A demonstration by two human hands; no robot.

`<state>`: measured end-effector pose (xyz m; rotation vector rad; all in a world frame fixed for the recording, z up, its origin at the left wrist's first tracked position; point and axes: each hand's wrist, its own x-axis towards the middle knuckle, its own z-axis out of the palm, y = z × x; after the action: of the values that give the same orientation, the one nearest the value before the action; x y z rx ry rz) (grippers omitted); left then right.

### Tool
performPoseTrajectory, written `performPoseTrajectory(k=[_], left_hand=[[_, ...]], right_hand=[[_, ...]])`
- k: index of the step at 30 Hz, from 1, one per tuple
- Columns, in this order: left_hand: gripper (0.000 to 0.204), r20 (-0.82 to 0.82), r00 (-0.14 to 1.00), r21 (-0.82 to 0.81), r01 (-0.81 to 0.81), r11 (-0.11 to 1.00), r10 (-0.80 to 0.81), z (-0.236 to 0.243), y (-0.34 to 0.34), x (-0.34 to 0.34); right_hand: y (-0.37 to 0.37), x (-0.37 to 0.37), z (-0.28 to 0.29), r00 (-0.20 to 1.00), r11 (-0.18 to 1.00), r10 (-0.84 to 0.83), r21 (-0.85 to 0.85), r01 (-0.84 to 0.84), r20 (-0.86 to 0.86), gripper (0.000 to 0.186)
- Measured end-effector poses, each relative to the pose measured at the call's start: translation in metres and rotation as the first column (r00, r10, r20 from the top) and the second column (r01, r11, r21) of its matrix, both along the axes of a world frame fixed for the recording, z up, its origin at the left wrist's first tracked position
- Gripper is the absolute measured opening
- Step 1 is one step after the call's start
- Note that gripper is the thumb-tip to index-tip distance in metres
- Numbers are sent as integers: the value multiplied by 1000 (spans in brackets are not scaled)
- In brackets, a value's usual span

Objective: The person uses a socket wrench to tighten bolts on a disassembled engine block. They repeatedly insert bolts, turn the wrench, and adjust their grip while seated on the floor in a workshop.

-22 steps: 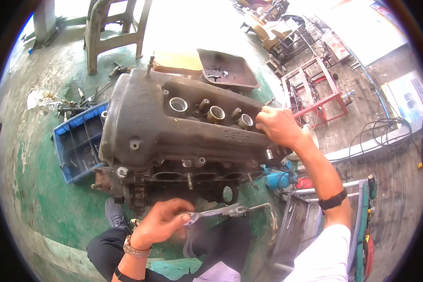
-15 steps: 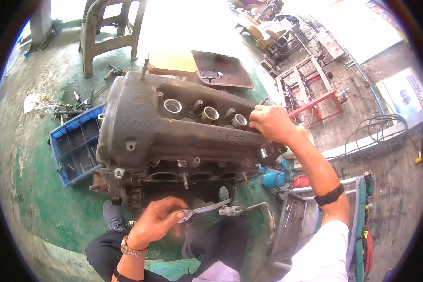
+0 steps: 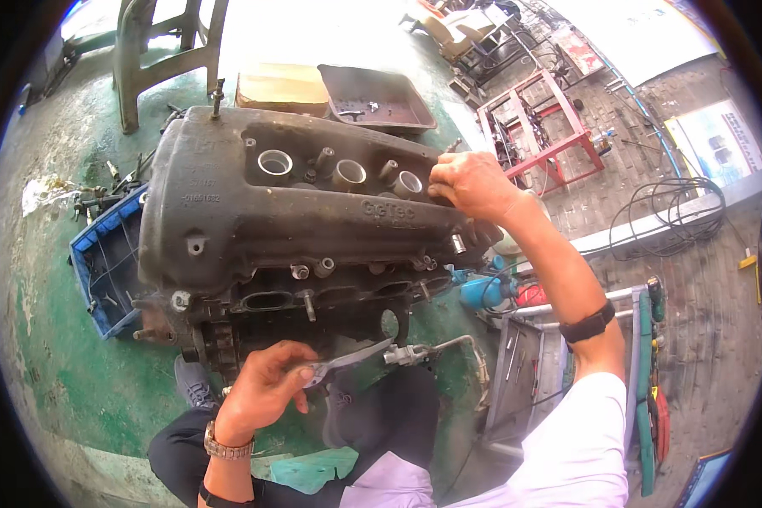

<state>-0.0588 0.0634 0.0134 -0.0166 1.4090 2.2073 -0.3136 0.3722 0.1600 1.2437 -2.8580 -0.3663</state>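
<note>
Head view shows the left hand (image 3: 262, 385) gripping a metal wrench (image 3: 347, 360) near the body. The right hand (image 3: 470, 182) presses, maybe pinching something, on the dirty engine cover (image 3: 254, 207). Best keep the cover steady and the wrench held tight.

A worn green-painted floor (image 3: 51, 372) lies under bright daylight — at its far edge stands a grey stool (image 3: 157, 51). To the right, brick paving (image 3: 652, 169) carries a red metal frame (image 3: 542, 127) and coiled black cable (image 3: 665, 216).
</note>
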Motion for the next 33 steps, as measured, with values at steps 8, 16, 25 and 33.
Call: performPoseTrajectory(k=[8,16,25,33], left_hand=[[20,11,1000,-15,-4,1000,5,-6,2,0],[19,17,999,-91,29,995,-28,-8,5,-2],[18,21,1000,-64,14,998,-13,-13,10,-3],[18,27,1000,-71,5,997,-3,-12,7,-3]], right_hand=[[0,8,3,999,991,-29,-126,32,23,11],[2,4,1,999,995,22,-102,-16,49,14],[-2,3,0,993,991,114,-72,-113,16,7],[-6,4,1,997,996,82,24,-82,-8,9]])
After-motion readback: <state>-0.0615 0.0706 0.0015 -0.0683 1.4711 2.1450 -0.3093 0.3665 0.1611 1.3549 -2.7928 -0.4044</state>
